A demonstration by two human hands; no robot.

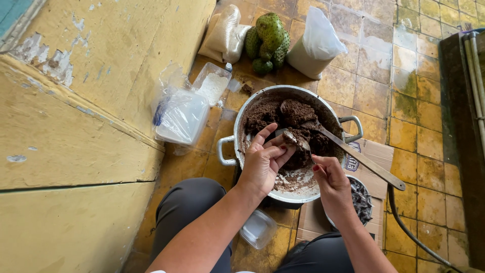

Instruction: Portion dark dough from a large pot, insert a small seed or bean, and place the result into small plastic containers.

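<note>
On the yellow tiled floor (419, 116), beside a peeling yellow wall (76, 151), stands a large metal pot (230, 151) with two side handles, partly filled with a dark brown, crumbly mass (285, 116). It rests against flattened cardboard (374, 151). A long wooden ladle (364, 162) lies in the pot, its bowl end buried in the mass and its handle slanting down to the right, out over the rim.

Behind the pot lie green spiky fruits (268, 38), two bags of white powder (316, 43) and a clear plastic tub (182, 114) near the wall.

The left hand (262, 164) is held over the pot, fingers loosely curled with the forefinger stretched out, pressing a lump of the brown mass against a small metal spoon (298, 141). The right hand (328, 179) is closed round the spoon's handle, thumb and fingertips pinching it. The spoon's long axis runs from lower right up to upper left, its bowl pointing toward the left hand, just above the pot's near side.
</note>
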